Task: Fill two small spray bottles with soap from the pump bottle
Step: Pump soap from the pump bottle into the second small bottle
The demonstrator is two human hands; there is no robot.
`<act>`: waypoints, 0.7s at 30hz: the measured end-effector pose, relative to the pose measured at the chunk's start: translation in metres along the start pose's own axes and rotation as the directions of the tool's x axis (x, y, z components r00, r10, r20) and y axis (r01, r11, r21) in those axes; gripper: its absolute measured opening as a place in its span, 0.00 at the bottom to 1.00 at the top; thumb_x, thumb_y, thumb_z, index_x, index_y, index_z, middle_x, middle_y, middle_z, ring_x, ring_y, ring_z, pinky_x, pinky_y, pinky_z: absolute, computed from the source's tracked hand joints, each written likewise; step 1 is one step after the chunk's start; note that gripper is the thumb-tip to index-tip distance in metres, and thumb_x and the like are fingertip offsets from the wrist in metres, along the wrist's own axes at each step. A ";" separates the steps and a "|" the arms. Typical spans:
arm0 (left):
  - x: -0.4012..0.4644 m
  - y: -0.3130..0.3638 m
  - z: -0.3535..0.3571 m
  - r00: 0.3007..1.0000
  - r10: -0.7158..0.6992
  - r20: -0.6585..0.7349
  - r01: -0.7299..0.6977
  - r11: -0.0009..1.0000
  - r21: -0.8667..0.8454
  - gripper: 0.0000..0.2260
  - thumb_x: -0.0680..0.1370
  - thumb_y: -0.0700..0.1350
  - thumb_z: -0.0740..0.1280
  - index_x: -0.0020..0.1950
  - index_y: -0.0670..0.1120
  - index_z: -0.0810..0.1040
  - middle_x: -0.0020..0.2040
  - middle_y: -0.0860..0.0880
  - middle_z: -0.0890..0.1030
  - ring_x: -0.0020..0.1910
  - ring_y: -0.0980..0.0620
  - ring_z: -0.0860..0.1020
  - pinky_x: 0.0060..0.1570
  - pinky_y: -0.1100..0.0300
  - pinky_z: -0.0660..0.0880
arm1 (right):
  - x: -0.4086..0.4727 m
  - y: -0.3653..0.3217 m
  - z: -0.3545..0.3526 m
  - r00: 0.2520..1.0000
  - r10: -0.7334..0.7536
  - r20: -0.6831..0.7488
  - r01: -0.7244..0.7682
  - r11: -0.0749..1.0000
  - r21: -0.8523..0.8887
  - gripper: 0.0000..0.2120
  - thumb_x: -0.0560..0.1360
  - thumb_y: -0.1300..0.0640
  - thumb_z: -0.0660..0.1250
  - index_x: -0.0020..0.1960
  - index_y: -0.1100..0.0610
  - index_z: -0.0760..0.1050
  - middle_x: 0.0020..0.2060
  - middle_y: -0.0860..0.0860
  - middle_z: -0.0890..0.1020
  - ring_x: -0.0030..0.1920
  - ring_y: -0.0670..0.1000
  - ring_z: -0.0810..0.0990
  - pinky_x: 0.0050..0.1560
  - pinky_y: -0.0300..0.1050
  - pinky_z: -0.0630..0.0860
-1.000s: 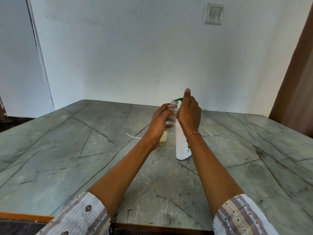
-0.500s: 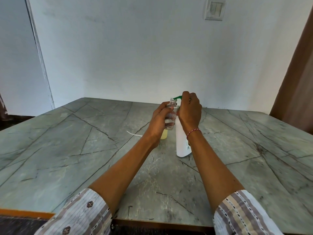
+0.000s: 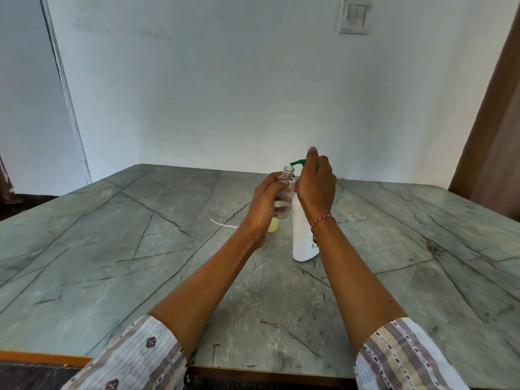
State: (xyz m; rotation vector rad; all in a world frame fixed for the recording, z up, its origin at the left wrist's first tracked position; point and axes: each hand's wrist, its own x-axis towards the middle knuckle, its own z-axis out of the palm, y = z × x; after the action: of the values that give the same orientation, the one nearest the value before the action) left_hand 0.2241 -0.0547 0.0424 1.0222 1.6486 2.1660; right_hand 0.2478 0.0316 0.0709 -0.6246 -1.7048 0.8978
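A white pump bottle with a green pump head stands on the grey marble table. My right hand rests on the pump head, fingers curled over it, index finger raised. My left hand holds a small clear spray bottle without its cap, its open neck right under the green spout. A second small bottle with yellowish liquid stands on the table behind my left hand, mostly hidden.
A thin white tube, the dip tube of a spray top, lies on the table left of my left hand. A white wall rises behind the table, with a switch plate at the upper right. A brown curtain hangs at the right.
My right hand pressed the pump head down half a second ago and has risen again, with the index finger lifted. The left hand keeps the clear bottle under the spout.
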 end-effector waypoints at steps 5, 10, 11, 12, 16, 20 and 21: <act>0.001 0.000 -0.001 1.000 0.018 -0.006 -0.018 1.000 -0.018 0.11 0.81 0.44 0.54 0.58 0.47 0.73 0.41 0.50 0.76 0.40 0.54 0.75 0.38 0.64 0.74 | 0.001 0.003 -0.004 0.995 -0.049 0.086 0.056 0.994 -0.088 0.17 0.80 0.52 0.48 0.54 0.63 0.69 0.41 0.53 0.71 0.41 0.51 0.69 0.42 0.43 0.63; 0.001 0.000 -0.001 1.000 0.008 -0.016 -0.008 1.000 -0.022 0.13 0.81 0.44 0.54 0.61 0.44 0.72 0.41 0.49 0.76 0.40 0.54 0.75 0.38 0.65 0.74 | 0.002 0.003 0.000 0.996 -0.068 0.053 0.075 0.988 -0.137 0.15 0.81 0.54 0.50 0.55 0.63 0.70 0.33 0.45 0.67 0.32 0.46 0.68 0.29 0.26 0.66; 0.001 0.000 -0.001 1.000 0.003 -0.017 -0.004 1.000 -0.021 0.13 0.81 0.44 0.54 0.62 0.43 0.72 0.41 0.49 0.77 0.40 0.54 0.75 0.38 0.65 0.74 | 0.002 0.003 -0.001 0.996 -0.067 0.056 0.074 0.990 -0.120 0.15 0.81 0.54 0.50 0.55 0.63 0.70 0.34 0.46 0.69 0.33 0.47 0.68 0.28 0.28 0.65; 0.001 0.000 -0.001 1.000 -0.001 -0.021 0.001 1.000 -0.017 0.14 0.81 0.45 0.54 0.62 0.43 0.72 0.41 0.49 0.77 0.40 0.54 0.75 0.38 0.64 0.74 | 0.002 0.004 -0.001 0.996 -0.061 0.061 0.067 0.993 -0.093 0.15 0.80 0.54 0.50 0.55 0.63 0.70 0.36 0.49 0.70 0.36 0.48 0.69 0.29 0.30 0.62; 0.001 -0.001 -0.001 1.000 -0.010 -0.026 0.010 1.000 0.009 0.14 0.81 0.45 0.54 0.62 0.44 0.72 0.45 0.46 0.77 0.43 0.52 0.76 0.42 0.62 0.75 | -0.001 0.000 -0.001 1.000 -0.020 -0.002 0.020 1.000 0.023 0.09 0.80 0.57 0.51 0.48 0.60 0.68 0.31 0.47 0.68 0.30 0.45 0.68 0.29 0.34 0.60; 0.001 -0.002 -0.001 1.000 -0.012 -0.015 0.012 1.000 0.015 0.14 0.81 0.45 0.54 0.63 0.44 0.72 0.43 0.48 0.77 0.43 0.53 0.76 0.41 0.62 0.75 | -0.002 0.001 -0.001 1.000 -0.022 0.012 0.022 0.999 -0.026 0.09 0.81 0.56 0.51 0.47 0.58 0.67 0.29 0.43 0.65 0.28 0.43 0.66 0.25 0.31 0.63; 0.002 -0.002 -0.001 1.000 -0.013 -0.014 0.013 1.000 0.014 0.14 0.81 0.45 0.54 0.63 0.44 0.72 0.42 0.49 0.77 0.42 0.53 0.76 0.41 0.62 0.75 | -0.001 0.000 0.000 1.000 -0.013 0.020 0.014 0.999 -0.030 0.11 0.81 0.54 0.50 0.49 0.58 0.68 0.30 0.43 0.66 0.28 0.43 0.67 0.25 0.30 0.63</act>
State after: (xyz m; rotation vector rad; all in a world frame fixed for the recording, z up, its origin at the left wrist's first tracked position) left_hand 0.2221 -0.0534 0.0408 1.0004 1.6739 2.1611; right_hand 0.2486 0.0312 0.0701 -0.6255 -1.7409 0.8723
